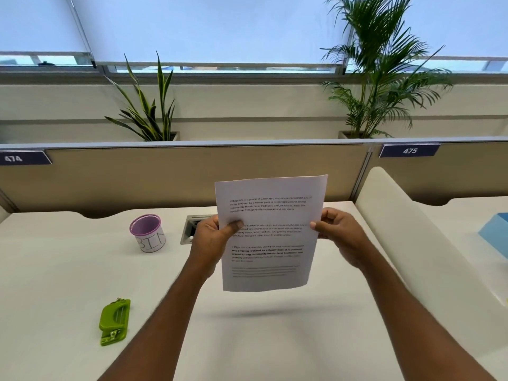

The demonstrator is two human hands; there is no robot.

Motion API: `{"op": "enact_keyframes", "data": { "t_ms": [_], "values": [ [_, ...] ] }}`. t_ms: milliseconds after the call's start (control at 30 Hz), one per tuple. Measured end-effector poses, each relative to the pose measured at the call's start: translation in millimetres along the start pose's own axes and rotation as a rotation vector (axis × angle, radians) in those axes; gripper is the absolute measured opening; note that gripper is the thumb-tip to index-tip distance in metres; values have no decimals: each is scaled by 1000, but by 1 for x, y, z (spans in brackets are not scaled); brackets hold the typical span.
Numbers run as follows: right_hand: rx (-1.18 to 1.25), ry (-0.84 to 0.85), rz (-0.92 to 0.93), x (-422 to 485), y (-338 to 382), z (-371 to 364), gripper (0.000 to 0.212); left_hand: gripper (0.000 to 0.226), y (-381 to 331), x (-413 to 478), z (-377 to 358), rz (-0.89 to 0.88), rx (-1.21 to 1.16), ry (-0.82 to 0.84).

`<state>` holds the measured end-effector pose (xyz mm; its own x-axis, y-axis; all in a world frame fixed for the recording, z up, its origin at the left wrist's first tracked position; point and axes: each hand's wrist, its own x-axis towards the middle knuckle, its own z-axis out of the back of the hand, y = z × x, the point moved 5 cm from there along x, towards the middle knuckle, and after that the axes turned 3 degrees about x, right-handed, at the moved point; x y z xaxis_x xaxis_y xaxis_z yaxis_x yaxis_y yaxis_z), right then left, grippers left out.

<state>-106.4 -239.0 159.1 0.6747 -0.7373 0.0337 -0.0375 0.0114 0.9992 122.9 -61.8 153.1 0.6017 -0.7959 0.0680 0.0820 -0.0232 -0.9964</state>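
Printed white paper sheet [270, 232] hangs upright above the white desk [68, 270], long axis vertical, pinched at mid-height on both side edges between left hand [213, 237] and right hand [339, 233], equally near.

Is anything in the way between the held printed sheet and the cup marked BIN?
Nothing visible. The left hand and right hand pinch the printed sheet above the desk; toward the BIN cup lies only a recessed cable hatch.
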Motion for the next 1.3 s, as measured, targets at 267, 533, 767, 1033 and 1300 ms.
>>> {"op": "enact_keyframes", "data": {
  "t_ms": [267, 533, 767, 1033, 1300],
  "values": [
    [155, -138, -24, -19, -60, -29, 28, 16, 32, -13, -11, 3, -10, -42],
    [-4, -278, -140, -32, -107, -37, 19, 4, 85, -34, -19, 135, 104, -115],
    [-66, -230, -117, -32, -106, -35, 22, 9, 84, -30, -17, 134, 190, -121],
    [-43, -147, -126, -35, -102, -35, 16, 8, 86, -29, -7, 175, 77, -135],
    [-187, -200, -208, -33, -123, -47, 16, 16, 107, -31, -4, 343, 114, -89]
  ]
}}
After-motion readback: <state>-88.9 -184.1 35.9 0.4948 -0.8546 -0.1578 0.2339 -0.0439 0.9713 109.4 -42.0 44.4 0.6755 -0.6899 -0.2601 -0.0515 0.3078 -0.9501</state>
